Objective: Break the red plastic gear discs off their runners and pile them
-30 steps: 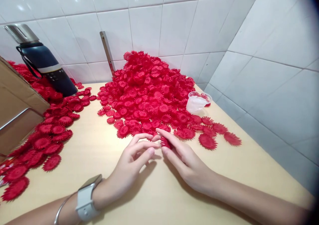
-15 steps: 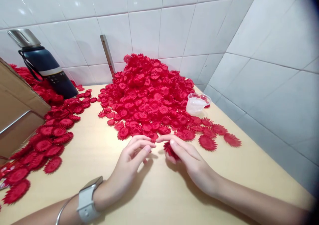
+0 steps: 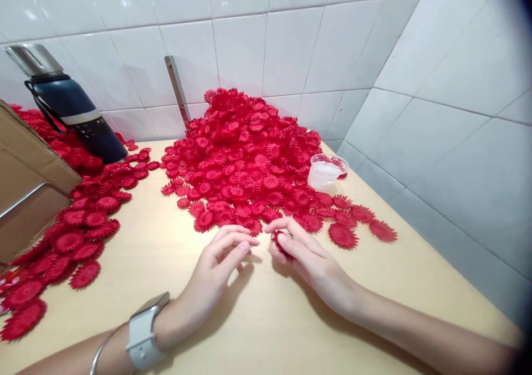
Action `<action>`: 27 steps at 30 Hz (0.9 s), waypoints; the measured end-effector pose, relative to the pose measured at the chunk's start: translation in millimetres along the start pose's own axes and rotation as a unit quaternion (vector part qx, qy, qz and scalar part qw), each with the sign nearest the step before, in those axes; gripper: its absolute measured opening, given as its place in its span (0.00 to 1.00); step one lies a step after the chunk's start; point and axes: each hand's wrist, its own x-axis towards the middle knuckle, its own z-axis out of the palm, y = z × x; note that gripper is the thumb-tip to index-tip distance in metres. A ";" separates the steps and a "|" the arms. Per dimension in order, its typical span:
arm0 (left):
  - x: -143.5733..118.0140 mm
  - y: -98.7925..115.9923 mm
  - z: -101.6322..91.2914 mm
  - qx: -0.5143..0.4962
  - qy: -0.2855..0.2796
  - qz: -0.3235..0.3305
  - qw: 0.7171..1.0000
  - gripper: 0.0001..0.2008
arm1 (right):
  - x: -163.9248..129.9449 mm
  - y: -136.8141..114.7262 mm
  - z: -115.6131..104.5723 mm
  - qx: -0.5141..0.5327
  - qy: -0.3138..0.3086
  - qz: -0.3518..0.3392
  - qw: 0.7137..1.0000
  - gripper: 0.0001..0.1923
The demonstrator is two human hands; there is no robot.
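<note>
My right hand (image 3: 318,264) holds a small red fringed flower (image 3: 281,243) between its thumb and curled fingers, which hide most of it. Just left of it, my left hand (image 3: 220,264) hovers low over the table with fingers loosely bent and apart. Nothing shows in that hand, and a narrow gap parts its fingertips from the right hand. Right beyond both hands rises a large heap of red fringed flowers (image 3: 245,159).
More red flowers (image 3: 68,241) spread along the left, beside a cardboard box (image 3: 33,164) and a dark blue flask (image 3: 85,112). A clear plastic cup (image 3: 324,174) stands at the heap's right. A metal strip (image 3: 177,90) leans on the tiled wall (image 3: 245,48) behind the table (image 3: 266,319).
The fingers of my right hand have closed further around the red flower, covering more of it. My left hand has hardly moved. The whole view has shifted slightly.
</note>
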 end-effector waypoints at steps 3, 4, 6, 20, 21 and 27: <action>0.0 0.2 -0.1 -0.001 -0.007 0.001 1.000 0.10 | -1.0 -0.1 1.2 0.000 -0.008 0.005 1.000 0.10; -0.2 0.5 0.1 -0.002 -0.007 -0.004 1.000 0.10 | -1.6 -0.6 1.8 -0.005 -0.012 0.002 1.000 0.10; -0.9 1.5 0.5 -0.005 -0.014 -0.015 1.000 0.11 | -3.1 -1.8 3.1 -0.032 -0.022 -0.015 0.999 0.10; -0.2 -1.9 -0.7 -0.024 -0.055 0.022 0.998 0.06 | -8.1 0.4 5.7 -0.234 -0.020 -0.169 0.957 0.20; -0.2 -1.9 -0.7 -0.025 -0.052 0.023 0.998 0.06 | -8.2 -0.2 5.9 -0.241 -0.012 -0.168 0.956 0.20; -0.7 0.0 -0.7 -0.029 -0.033 -0.004 0.999 0.07 | -4.9 4.2 5.7 -0.203 0.045 -0.146 0.967 0.16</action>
